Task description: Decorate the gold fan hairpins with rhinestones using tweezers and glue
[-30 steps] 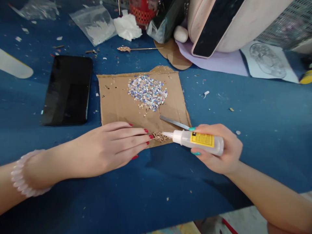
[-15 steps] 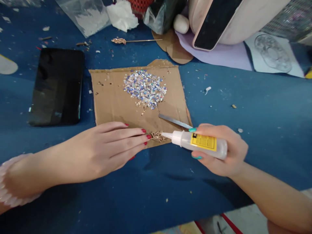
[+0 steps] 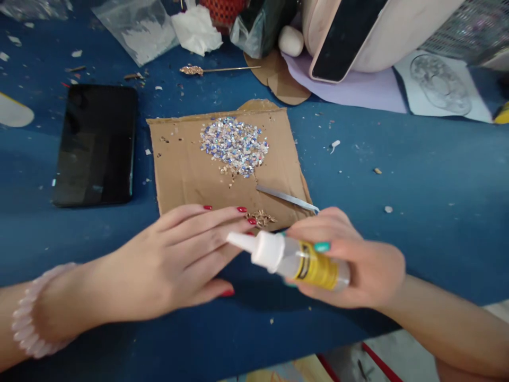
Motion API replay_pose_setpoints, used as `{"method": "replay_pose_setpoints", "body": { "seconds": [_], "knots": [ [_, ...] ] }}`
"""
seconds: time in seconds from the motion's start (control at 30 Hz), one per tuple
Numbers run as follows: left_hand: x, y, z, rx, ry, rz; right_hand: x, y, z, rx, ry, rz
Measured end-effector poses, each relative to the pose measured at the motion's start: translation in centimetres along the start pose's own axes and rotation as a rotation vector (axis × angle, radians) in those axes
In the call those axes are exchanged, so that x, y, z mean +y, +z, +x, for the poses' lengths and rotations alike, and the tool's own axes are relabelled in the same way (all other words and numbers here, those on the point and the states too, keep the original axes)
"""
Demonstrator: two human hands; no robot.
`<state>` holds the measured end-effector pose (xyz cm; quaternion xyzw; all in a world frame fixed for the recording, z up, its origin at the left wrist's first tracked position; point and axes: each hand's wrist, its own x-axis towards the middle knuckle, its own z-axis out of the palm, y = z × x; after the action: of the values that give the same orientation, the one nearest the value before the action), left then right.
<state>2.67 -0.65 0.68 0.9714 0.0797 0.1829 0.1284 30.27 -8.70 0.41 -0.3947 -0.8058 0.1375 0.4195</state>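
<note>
My left hand (image 3: 186, 244) lies stretched out over the front of the cardboard, its thumb apart from the fingers. Its fingertips touch the left end of a small gold openwork metal ornament (image 3: 264, 219). In my right hand (image 3: 358, 260) is a clear glue bottle (image 3: 318, 265) with a yellow label and white nozzle. The bottle is raised off the ornament, and its nozzle points left above my left fingers. Metal tweezers (image 3: 284, 198) rest on the cardboard sheet (image 3: 186, 175), behind the right hand. Farther back on the sheet sits a heap of shiny blue and white rhinestones (image 3: 234, 146).
A black tablet (image 3: 95, 146) lies left of the cardboard. Behind it are a gold hairpin (image 3: 193, 70), a plastic bag (image 3: 139, 32), crumpled tissue (image 3: 198, 29) and a leaning phone (image 3: 345, 40). A paper with a drawing (image 3: 441, 85) lies at the right back.
My right hand has lifted the glue bottle off the ornament and swung its nozzle left and nearer. My left thumb has spread away from the fingers.
</note>
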Motion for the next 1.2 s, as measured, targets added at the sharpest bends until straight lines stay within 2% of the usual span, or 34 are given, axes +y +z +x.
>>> {"method": "replay_pose_setpoints", "body": {
  "seconds": [0.1, 0.13, 0.17, 0.23, 0.3, 0.4, 0.5, 0.57, 0.63, 0.73, 0.87, 1.07, 1.13, 1.2],
  "knots": [
    [1.6, 0.0, 0.4, -0.022, -0.09, -0.182, -1.7, 1.7, -0.1, 0.007, -0.181, -0.072],
    [2.0, 0.1, 0.4, -0.026, -0.124, -0.277, -2.1, 2.1, 0.0, 0.046, -0.207, -0.119],
    [2.3, 0.1, 0.4, -0.03, -0.164, -0.37, -2.4, 2.3, 0.1, 0.02, -0.199, -0.169],
    [2.5, 0.0, 0.3, -0.021, -0.213, -0.51, -2.7, 2.3, 0.3, -0.045, -0.218, -0.222],
    [2.2, -0.2, 0.1, 0.017, -0.24, -0.568, -2.3, 1.5, 0.6, -0.065, -0.305, -0.235],
    [1.5, -0.4, -0.2, 0.069, -0.261, -0.565, -0.9, -0.2, 0.9, -0.059, -0.218, -0.369],
    [0.9, -0.3, -0.4, 0.044, -0.275, -0.532, 0.7, -1.5, 1.2, -0.111, -0.007, -0.713],
    [0.5, -0.2, -0.5, 0.016, -0.276, -0.538, 1.6, -1.9, 1.4, -0.175, 0.01, -0.842],
    [0.2, -0.1, -0.5, -0.008, -0.26, -0.546, 2.0, -2.0, 1.4, -0.196, -0.03, -0.871],
    [-0.2, -0.1, -0.6, -0.036, -0.231, -0.512, 2.2, -2.0, 1.2, -0.146, -0.06, -0.819],
    [-0.4, -0.1, -0.5, -0.065, -0.203, -0.477, 2.1, -2.1, 1.1, -0.07, 0.031, -0.641],
    [-0.4, 0.0, -0.3, -0.067, -0.186, -0.46, 1.3, -2.2, 1.1, 0.096, 0.322, -0.173],
    [-0.4, 0.1, -0.3, -0.059, -0.198, -0.464, 1.0, -2.0, 1.1, 0.139, 0.366, -0.003],
    [-0.3, 0.2, -0.3, -0.058, -0.204, -0.466, 0.7, -1.7, 1.1, 0.102, 0.358, 0.092]
  ]
}}
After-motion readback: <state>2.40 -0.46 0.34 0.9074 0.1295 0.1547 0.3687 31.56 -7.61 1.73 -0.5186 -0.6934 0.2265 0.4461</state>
